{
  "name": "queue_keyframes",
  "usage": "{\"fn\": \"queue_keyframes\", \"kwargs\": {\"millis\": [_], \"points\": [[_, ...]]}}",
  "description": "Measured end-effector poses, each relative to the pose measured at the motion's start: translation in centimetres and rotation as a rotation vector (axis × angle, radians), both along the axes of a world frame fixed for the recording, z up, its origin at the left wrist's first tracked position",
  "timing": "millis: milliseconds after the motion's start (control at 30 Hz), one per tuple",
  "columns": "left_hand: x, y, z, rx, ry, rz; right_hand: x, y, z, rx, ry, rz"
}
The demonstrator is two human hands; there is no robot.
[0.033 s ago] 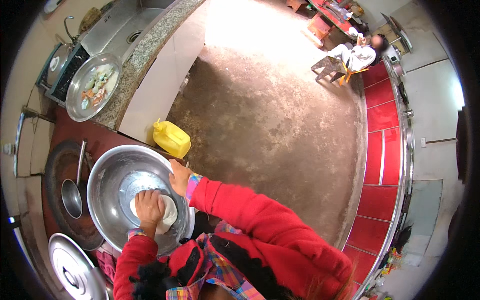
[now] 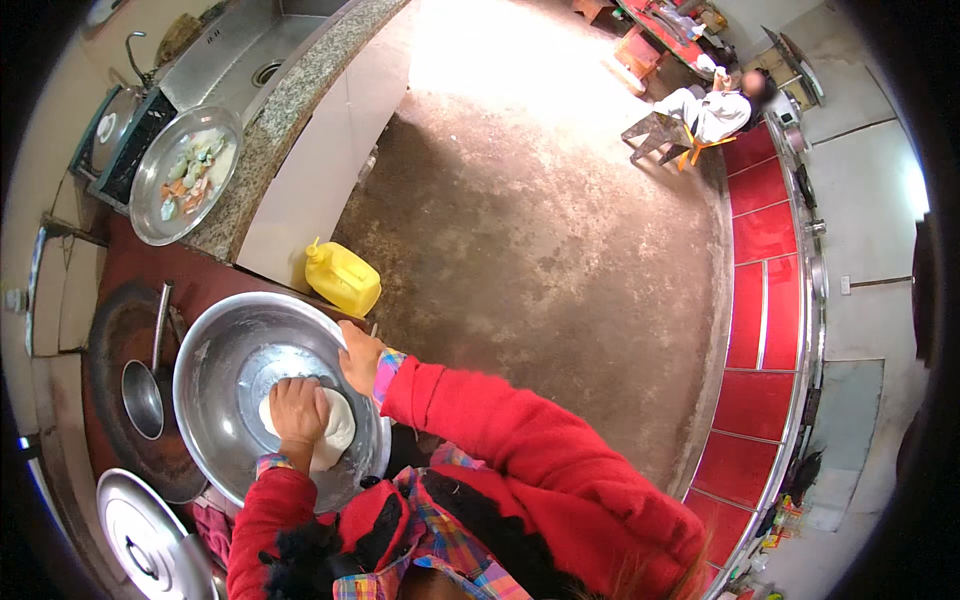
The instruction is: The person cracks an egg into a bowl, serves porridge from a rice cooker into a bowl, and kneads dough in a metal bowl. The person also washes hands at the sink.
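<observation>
A wide metal basin (image 2: 213, 342) tilts toward me, its inside smeared with pale flour. In it lies a smooth lump of white dough (image 2: 340, 425). My left hand (image 2: 298, 410) presses down on the dough with its fingers curled into it, and the fingertips are hidden. On the basin's right rim rests my right hand (image 2: 360, 357), closed round the edge with the thumb toward the inside.
Left of the basin, a long-handled ladle (image 2: 143, 398) lies in a dark wok (image 2: 108, 350). A metal lid (image 2: 125, 510) sits nearer me. Beyond are a yellow jug (image 2: 343, 278), a bowl of food scraps (image 2: 148, 195) and a sink (image 2: 225, 75). A person (image 2: 722, 112) sits far right.
My left hand's fingers look slightly more curled on the dough. My right hand stays on the basin rim.
</observation>
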State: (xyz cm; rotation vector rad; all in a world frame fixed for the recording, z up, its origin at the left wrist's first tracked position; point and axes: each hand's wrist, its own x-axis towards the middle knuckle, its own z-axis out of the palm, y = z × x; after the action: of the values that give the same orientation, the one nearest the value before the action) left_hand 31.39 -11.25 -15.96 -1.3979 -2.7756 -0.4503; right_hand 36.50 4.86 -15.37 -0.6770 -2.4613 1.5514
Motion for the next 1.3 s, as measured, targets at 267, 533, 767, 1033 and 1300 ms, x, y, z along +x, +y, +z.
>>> {"fn": "queue_keyframes", "kwargs": {"millis": [267,533,767,1033,1300], "points": [[-3.8,3.4,-2.3,-0.183,-0.072,0.27,-0.4,1.2,-0.4,0.095,0.052,0.109],[-1.0,-2.5,3.6,-0.395,-0.241,0.182,-2.2,0.6,0.3,0.166,-0.207,0.079],[3.7,-7.4,4.0,-0.065,-0.027,0.04,-1.1,0.3,1.5,-0.006,0.008,0.046],[-0.3,-2.8,-0.2,-0.062,-0.097,0.19,-0.5,0.9,0.8,0.102,0.012,0.1],[-3.9,0.4,-0.4,-0.309,-0.359,0.342,-1.1,1.1,1.0,0.142,-0.05,0.122]]}}
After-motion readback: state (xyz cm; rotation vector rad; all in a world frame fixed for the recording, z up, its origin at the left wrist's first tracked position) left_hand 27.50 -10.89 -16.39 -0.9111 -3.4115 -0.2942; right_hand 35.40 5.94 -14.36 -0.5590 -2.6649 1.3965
